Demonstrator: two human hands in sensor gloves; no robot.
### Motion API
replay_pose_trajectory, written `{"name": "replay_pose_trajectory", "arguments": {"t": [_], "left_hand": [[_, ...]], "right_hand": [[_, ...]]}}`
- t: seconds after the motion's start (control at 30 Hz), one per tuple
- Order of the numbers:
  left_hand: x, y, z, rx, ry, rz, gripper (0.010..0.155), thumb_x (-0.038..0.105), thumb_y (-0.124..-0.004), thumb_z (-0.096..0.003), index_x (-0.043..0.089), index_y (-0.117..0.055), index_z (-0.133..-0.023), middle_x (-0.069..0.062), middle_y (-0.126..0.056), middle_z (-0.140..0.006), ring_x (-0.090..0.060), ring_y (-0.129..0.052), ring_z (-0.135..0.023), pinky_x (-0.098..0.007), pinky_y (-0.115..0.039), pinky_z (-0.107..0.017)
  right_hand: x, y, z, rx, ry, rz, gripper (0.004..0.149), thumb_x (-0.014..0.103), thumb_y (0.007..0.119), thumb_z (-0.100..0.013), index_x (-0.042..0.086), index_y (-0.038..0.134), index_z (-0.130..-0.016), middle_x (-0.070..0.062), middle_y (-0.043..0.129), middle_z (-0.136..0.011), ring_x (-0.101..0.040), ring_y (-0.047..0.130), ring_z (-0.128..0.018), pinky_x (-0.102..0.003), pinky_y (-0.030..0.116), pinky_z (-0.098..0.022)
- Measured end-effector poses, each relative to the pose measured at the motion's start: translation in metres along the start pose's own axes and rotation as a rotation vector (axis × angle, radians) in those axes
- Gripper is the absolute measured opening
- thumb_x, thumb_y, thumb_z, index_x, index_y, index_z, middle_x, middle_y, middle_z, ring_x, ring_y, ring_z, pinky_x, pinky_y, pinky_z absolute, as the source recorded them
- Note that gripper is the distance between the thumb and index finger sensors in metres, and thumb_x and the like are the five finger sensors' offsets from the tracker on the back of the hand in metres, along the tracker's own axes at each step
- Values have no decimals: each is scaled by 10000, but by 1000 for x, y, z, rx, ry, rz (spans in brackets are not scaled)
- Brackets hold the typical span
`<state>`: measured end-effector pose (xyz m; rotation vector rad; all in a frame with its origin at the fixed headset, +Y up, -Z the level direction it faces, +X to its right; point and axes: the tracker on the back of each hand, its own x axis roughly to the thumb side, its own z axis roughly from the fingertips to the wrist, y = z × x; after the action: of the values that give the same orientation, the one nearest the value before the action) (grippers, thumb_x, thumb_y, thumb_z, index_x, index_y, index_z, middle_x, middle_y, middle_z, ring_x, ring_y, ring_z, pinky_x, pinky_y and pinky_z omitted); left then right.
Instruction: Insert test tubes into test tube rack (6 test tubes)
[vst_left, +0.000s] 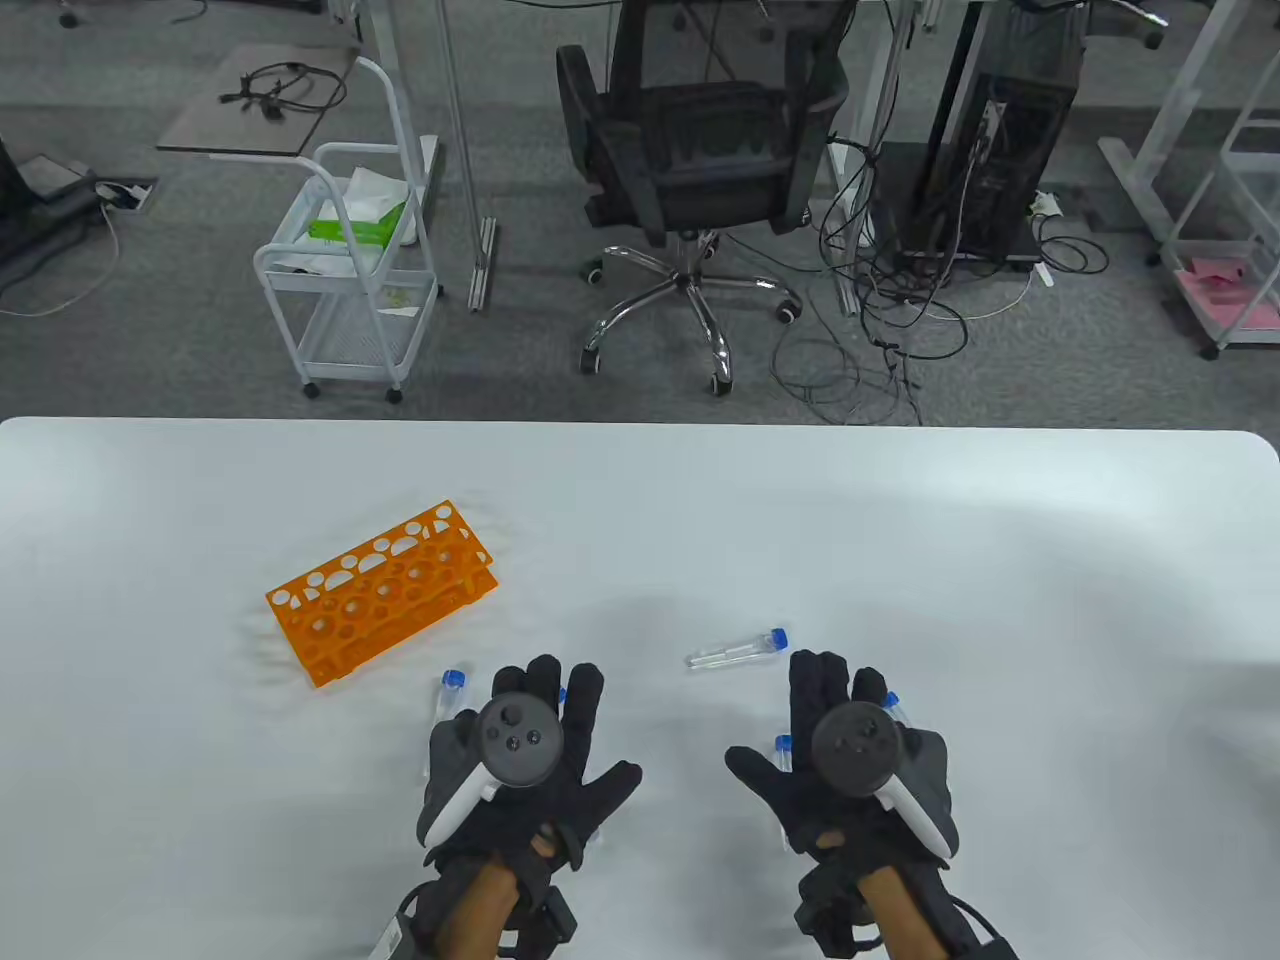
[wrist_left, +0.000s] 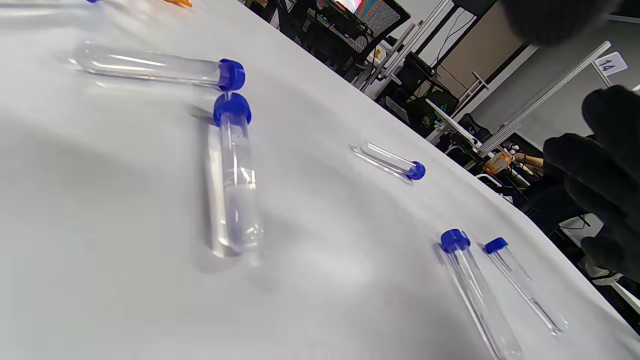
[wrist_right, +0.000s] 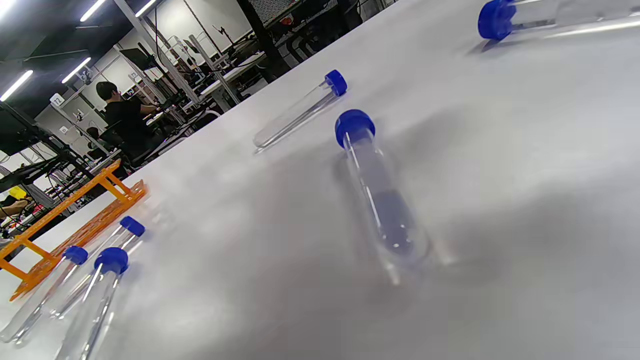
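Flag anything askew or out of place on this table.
The orange test tube rack sits skewed to the table edge, all its holes empty. The blue-capped test tubes, like one between the hands, lie scattered on their sides. No spill or damage shows.

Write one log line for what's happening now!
stage: start | left hand: open | right hand: open | test tubes: lying on table | rack: empty

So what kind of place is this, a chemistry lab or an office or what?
Most likely a robotics or data-collection lab in an open office, not a wet lab. Beyond the white table are an office chair, a desktop computer tower with tangled floor cables, and a wheeled cart; the right wrist view shows rows of numbered workstations.
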<state>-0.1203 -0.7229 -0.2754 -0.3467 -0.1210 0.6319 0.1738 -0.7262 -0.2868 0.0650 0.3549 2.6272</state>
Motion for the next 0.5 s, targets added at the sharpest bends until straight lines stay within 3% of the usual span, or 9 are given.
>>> {"name": "replay_pose_trajectory", "arguments": {"t": [0.5], "left_hand": [[3, 0, 1, 11, -13, 24, 835, 689, -623, -406, 522, 3, -933, 57, 177, -1069, -236, 209, -961, -633, 111, -615]], "right_hand": [[0, -2, 4, -13, -26, -23, 977, 851, 497, -336, 396, -118, -944, -37, -59, -1129, -421, -110, -997, -741, 143, -629]]}}
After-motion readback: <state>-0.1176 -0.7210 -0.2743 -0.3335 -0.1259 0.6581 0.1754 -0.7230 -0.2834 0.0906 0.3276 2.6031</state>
